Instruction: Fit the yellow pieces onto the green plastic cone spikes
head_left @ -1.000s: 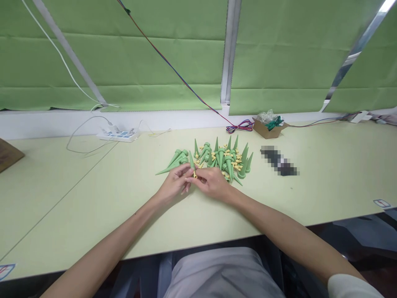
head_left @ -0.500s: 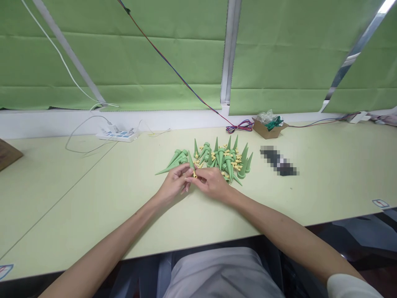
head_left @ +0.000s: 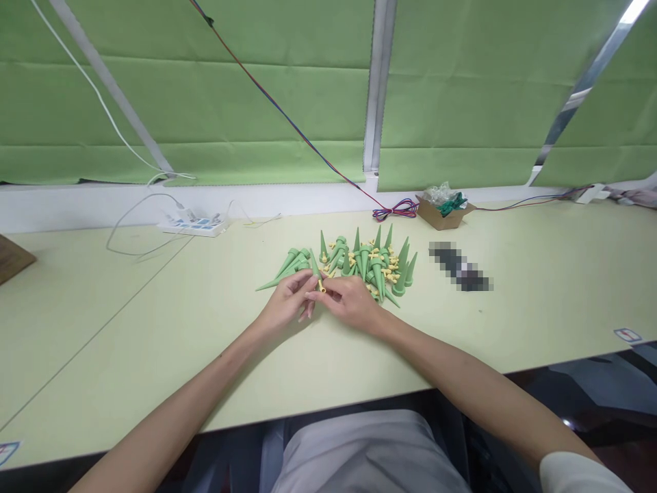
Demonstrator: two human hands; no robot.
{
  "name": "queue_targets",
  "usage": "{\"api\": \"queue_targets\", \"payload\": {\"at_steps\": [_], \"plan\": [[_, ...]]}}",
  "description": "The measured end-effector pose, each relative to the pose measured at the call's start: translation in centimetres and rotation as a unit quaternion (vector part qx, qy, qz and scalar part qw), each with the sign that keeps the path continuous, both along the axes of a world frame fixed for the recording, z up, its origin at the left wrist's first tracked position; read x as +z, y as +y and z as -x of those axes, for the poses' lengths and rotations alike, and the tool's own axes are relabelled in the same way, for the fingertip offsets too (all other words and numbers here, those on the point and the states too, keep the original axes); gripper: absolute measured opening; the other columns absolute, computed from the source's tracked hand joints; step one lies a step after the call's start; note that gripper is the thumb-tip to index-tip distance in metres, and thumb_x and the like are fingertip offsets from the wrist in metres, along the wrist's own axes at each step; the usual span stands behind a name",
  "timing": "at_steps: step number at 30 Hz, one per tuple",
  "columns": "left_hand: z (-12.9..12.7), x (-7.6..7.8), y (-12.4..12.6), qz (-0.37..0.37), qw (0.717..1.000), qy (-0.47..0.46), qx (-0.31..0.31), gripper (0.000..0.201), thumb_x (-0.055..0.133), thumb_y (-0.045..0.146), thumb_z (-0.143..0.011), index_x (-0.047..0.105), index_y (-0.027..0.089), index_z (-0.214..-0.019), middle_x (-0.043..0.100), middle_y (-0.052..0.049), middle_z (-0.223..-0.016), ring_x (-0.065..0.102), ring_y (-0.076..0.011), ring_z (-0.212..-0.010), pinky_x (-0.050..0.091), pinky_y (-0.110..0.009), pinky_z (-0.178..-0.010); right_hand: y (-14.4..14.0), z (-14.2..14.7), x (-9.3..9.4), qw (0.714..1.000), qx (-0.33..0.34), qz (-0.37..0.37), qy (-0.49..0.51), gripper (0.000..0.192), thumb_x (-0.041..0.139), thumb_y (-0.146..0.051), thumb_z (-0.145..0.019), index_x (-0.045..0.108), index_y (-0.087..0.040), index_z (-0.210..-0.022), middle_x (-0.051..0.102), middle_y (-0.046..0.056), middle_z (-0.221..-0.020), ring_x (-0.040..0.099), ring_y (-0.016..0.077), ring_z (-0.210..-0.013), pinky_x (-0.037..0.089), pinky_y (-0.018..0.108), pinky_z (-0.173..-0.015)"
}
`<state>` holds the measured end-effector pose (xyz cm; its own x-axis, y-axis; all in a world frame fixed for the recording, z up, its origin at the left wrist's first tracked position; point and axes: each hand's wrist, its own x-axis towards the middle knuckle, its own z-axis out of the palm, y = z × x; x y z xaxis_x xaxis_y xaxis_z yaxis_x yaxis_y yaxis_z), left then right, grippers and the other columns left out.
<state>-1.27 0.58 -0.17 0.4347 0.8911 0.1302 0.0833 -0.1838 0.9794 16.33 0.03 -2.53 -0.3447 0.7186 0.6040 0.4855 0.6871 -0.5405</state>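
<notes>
One piece in hand: green cone spike (head_left: 314, 263) with small yellow fitting (head_left: 321, 288), mid-counter, toward the far edge.
Left hand (head_left: 285, 308): grip closed on the spike.
Right hand (head_left: 350, 301): fingertips pinch the fitting.
Handling: judged light, stiff, smooth plastic; hold the wide end.
Surroundings: spike pile (head_left: 367, 263) just beyond; cardboard box (head_left: 442, 213) and power strip (head_left: 195, 224) along the far edge.
Obstructions: loose pile close to knuckles.

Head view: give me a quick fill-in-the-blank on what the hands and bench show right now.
1. The left hand and right hand meet over a small ____ part.
2. The green cone held there points ____.
3. The pile of cones lies just ____ the hands.
4. The cardboard box sits by the coiled ____.

Missing words: yellow; up; behind; wires
</notes>
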Motion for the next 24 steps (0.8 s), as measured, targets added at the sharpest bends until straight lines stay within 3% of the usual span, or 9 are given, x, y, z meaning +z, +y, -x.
{"api": "queue_targets", "payload": {"at_steps": [9, 14, 19, 24], "plan": [[0.2, 0.6, 0.2, -0.039, 0.994, 0.071, 0.076, 0.040, 0.064, 0.057, -0.089, 0.060, 0.020, -0.074, 0.047, 0.003, -0.055, 0.048, -0.0125, -0.043, 0.034, -0.026, -0.041, 0.1, -0.1, 0.2, 0.999, -0.020, 0.031, 0.020, 0.055, 0.049, -0.055, -0.101, 0.037, -0.020, -0.060, 0.039, -0.005, -0.054, 0.035, 0.0093, -0.052, 0.027, 0.025, -0.056], [0.5, 0.3, 0.5, -0.076, 0.977, 0.134, 0.144, 0.036, 0.071, 0.053, -0.083, 0.063, 0.019, -0.092, 0.056, 0.003, -0.061, 0.046, -0.0124, -0.044, 0.034, -0.027, -0.045, 0.6, -0.6, 0.4, 0.997, -0.058, 0.029, 0.032, 0.052, 0.046, -0.046, -0.103, 0.032, -0.020, -0.060, 0.037, -0.005, -0.053, 0.032, 0.0096, -0.052, 0.023, 0.027, -0.056], [0.6, -0.9, 0.9, -0.140, 0.956, 0.217, 0.136, 0.030, 0.067, 0.042, -0.084, 0.061, 0.019, -0.102, 0.061, 0.002, -0.062, 0.056, -0.0165, -0.051, 0.040, -0.027, -0.053, 1.2, -1.0, 0.3, 0.996, -0.074, 0.033, 0.039, 0.053, 0.045, -0.045, -0.103, 0.029, -0.021, -0.059, 0.037, -0.004, -0.052, 0.030, 0.0094, -0.051, 0.022, 0.027, -0.054], [0.7, -1.4, 1.0, -0.144, 0.937, 0.290, 0.129, 0.023, 0.059, 0.038, -0.087, 0.058, 0.021, -0.103, 0.060, 0.004, -0.062, 0.055, -0.0160, -0.054, 0.041, -0.028, -0.056, 0.9, -0.8, 0.4, 0.996, -0.080, 0.035, 0.021, 0.053, 0.043, -0.045, -0.104, 0.028, -0.021, -0.060, 0.037, -0.004, -0.053, 0.030, 0.0095, -0.052, 0.022, 0.027, -0.055]]}}
